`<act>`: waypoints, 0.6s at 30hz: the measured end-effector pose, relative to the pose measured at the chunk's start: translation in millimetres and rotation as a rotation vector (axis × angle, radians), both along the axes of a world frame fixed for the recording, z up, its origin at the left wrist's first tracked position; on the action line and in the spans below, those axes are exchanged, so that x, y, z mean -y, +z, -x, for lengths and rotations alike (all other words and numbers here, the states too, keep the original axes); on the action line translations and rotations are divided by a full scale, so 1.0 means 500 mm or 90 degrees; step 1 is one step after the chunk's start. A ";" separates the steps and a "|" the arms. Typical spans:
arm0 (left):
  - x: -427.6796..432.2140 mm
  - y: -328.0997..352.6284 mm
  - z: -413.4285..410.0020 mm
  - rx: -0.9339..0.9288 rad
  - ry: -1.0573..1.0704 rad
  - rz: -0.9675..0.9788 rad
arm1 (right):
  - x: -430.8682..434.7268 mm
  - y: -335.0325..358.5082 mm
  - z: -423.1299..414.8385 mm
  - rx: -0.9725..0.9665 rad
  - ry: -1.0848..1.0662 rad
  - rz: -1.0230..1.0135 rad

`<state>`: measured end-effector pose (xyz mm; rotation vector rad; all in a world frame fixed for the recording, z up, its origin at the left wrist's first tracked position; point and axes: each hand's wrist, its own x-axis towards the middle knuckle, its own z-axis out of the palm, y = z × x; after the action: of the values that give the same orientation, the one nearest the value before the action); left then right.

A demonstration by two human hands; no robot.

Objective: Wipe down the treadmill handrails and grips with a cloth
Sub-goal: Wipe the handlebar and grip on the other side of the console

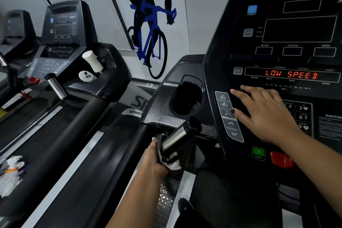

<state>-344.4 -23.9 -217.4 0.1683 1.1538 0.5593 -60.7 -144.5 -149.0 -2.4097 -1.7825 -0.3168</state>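
Observation:
The treadmill's left chrome grip [177, 136] juts out below the console, with a black cap at its end. My left hand [154, 161] is shut on a dark grey and white cloth [171, 161], wrapped around the lower part of that grip. My right hand [266, 114] lies flat with fingers spread on the black console [296, 29], just right of the incline buttons [226, 113]. It holds nothing. The display reads LOW SPEED.
A cup holder [187, 96] sits left of the console. A green start button [258, 152] and red stop button [281, 159] lie below my right forearm. A second treadmill [74, 61] at left holds a white bottle [92, 61] and a white controller [85, 76].

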 end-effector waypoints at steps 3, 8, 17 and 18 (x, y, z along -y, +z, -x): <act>-0.015 0.001 -0.005 -0.016 0.029 0.008 | 0.000 0.000 0.000 -0.003 -0.003 0.000; -0.008 -0.010 -0.024 0.031 0.125 -0.014 | 0.001 0.003 -0.001 -0.007 -0.001 -0.006; 0.062 0.052 -0.026 0.047 0.101 -0.089 | 0.003 0.003 -0.002 -0.006 0.003 -0.007; 0.070 0.055 -0.019 0.032 0.093 -0.099 | 0.004 0.003 -0.003 -0.006 0.003 -0.007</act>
<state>-335.0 -59.1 -189.7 0.2032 1.0785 0.7803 -59.3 -146.3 -147.7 -2.3945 -1.7781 -0.3133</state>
